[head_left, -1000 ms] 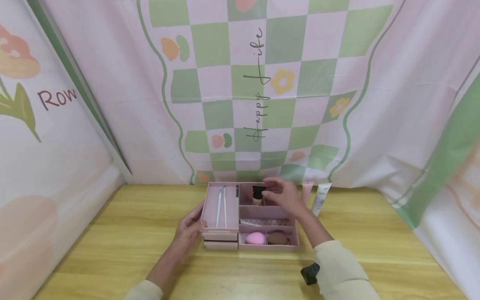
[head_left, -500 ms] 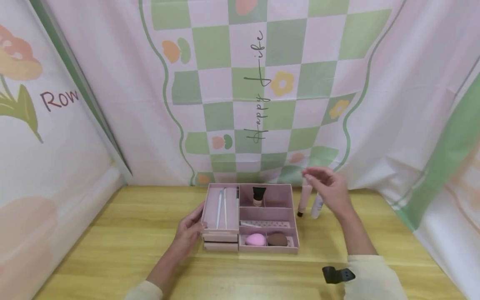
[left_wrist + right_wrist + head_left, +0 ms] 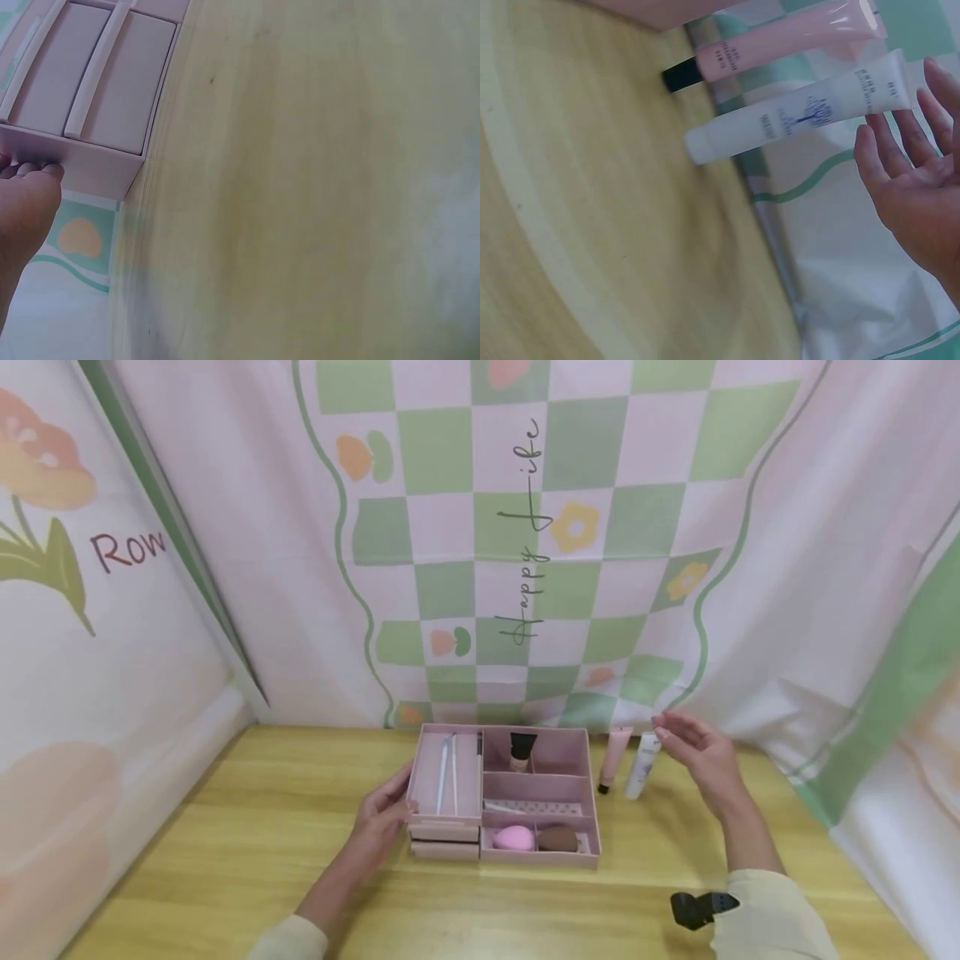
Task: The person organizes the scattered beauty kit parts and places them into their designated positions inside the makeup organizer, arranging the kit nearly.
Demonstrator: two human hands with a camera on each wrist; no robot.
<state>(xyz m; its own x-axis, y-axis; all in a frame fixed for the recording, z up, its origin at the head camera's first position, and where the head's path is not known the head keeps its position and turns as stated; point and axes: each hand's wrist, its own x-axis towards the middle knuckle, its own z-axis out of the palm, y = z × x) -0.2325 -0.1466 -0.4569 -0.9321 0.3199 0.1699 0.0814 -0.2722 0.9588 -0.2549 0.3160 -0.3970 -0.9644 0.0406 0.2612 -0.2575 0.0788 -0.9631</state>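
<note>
Only wristward: white tube's (image 3: 795,116) lettering.

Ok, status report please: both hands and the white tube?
Left hand rests on pink organizer, steadying. Right hand open beside white tube, not touching. Pink tube close on its left.

The left hand (image 3: 382,817) rests with fingers extended, while the right hand (image 3: 701,758) hovers open-fingered, raised.

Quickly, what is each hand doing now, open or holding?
Left hand: open, fingers resting on the pink organizer.
Right hand: open, beside the white tube, holding nothing.
</note>
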